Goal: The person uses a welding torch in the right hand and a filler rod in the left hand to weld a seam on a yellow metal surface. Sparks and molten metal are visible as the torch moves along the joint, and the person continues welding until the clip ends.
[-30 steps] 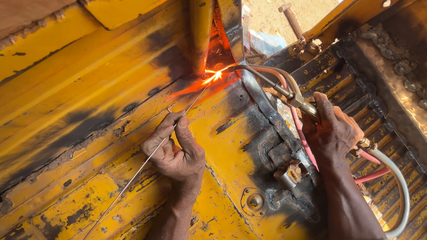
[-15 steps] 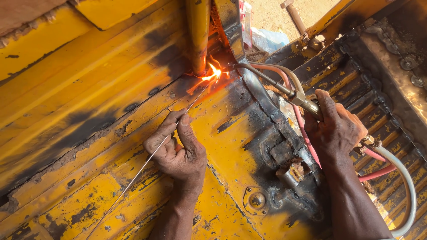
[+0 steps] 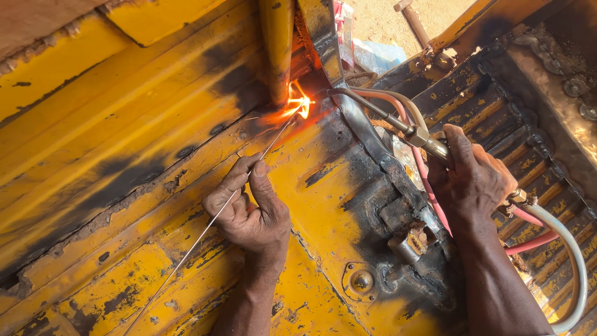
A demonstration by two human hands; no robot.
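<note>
Your left hand (image 3: 252, 214) rests on the yellow metal panel (image 3: 124, 143), its fingers (image 3: 227, 190) closed in a pinch around a thin filler rod (image 3: 205, 227). The rod runs from the lower left, passes through your grip, and slants up to the right until its tip meets the flame (image 3: 298, 104). Your thumb lies along the top of the rod and the other fingers curl under it.

Your right hand (image 3: 472, 180) is wrapped shut around the handle of a gas torch (image 3: 398, 124). Its bent metal neck reaches left from your fist, and the nozzle points at the glowing spot. That spot sits at the foot of the upright yellow post (image 3: 277, 43), where the post meets the ribbed panel; the metal just around it shines orange.

2 hoses leave the back of the torch behind your right wrist: a red hose (image 3: 528, 239) and a white hose (image 3: 575, 267), which loops down toward the lower right. Another stretch of red hose runs under your palm.

Between your 2 hands lies a blackened, scorched strip of the panel with a small rusty bracket (image 3: 410, 239) and a round bolt (image 3: 360, 281) near your right forearm. To the right, a dark ribbed grating (image 3: 547, 155) lies beneath your right hand. Sandy ground (image 3: 385, 18) shows at the top.
</note>
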